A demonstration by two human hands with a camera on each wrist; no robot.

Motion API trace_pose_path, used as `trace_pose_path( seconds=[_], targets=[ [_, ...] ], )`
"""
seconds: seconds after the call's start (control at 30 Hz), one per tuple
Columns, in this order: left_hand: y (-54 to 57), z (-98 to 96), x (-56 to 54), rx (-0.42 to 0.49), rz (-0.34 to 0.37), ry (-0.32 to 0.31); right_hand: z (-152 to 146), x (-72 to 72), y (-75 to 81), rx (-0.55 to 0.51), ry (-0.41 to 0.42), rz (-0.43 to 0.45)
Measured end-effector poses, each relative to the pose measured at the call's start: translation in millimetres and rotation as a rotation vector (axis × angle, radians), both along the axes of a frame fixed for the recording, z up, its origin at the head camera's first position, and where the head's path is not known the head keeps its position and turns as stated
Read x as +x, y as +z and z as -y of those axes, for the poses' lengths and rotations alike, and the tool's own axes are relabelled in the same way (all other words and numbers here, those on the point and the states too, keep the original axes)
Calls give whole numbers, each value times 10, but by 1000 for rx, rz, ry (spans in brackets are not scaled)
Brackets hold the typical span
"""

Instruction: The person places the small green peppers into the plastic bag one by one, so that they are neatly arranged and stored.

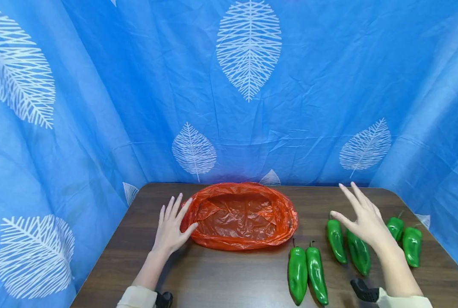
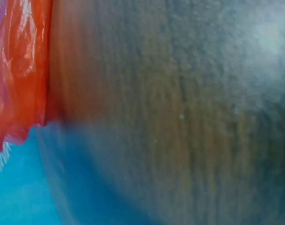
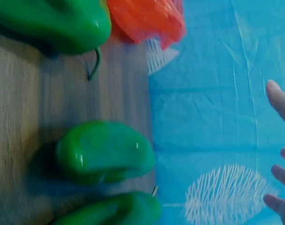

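A red plastic bag (image 1: 244,246) lies spread open on the table, its rim rolled into an oval. My left hand (image 1: 172,231), fingers straight and spread, is at the bag's left edge and overlaps it in the head view. In the left wrist view only the red bag (image 2: 20,70) and tabletop show. My right hand (image 1: 367,220) hovers with spread fingers over several green peppers on the right, among them one pepper (image 1: 335,240) just left of it. It holds nothing. Its fingertips (image 3: 281,176) show at the right wrist view's edge.
Two more green peppers, one (image 1: 298,273) beside the other (image 1: 317,273), lie in front of the bag. Another pepper (image 1: 412,246) is near the right table edge. A blue curtain (image 1: 309,85) with white leaf prints hangs behind the brown wooden table (image 1: 221,278).
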State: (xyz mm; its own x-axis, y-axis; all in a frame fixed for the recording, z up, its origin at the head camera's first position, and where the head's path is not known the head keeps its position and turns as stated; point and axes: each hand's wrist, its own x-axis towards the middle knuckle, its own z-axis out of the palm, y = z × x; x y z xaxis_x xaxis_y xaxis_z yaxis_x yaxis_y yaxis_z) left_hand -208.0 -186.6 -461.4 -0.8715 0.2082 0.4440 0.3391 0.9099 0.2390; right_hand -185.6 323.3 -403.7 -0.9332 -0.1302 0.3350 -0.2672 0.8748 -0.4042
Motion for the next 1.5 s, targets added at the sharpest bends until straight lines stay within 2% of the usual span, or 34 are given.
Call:
trace_pose_path(
  seconds=[0.13,0.27,0.4,0.57,0.67,0.87,0.93,1.07,1.1,1.23,1.33,1.5],
  targets=[
    [-40,32,-29,103,-66,-45,-167,25,-28,-108,-33,-38],
    [-95,64,-40,225,-78,-87,-369,57,-111,-209,-52,-84],
    [-140,94,-47,312,-49,-105,-639,74,-262,-285,-108,-88],
    [-187,122,-52,393,18,-106,-1094,50,-604,-301,-201,-108],
    [-221,141,-64,438,43,-113,-1208,131,-660,-333,-250,-119],
    [-270,170,-85,512,96,-130,-1232,335,-614,-444,-442,-29],
    [-278,171,-86,531,119,-133,-1342,327,-712,-474,-508,13],
    [-297,167,-92,557,164,-139,-1507,333,-861,-540,-580,93],
    [-304,166,-93,557,166,-145,-1535,342,-897,-554,-589,110],
    [-322,151,-101,552,164,-181,-1479,419,-868,-617,-628,175],
    [-329,139,-108,547,172,-201,-1494,440,-923,-633,-646,197],
    [-350,132,-117,537,185,-206,-1590,432,-1071,-622,-603,230]
  ],
)
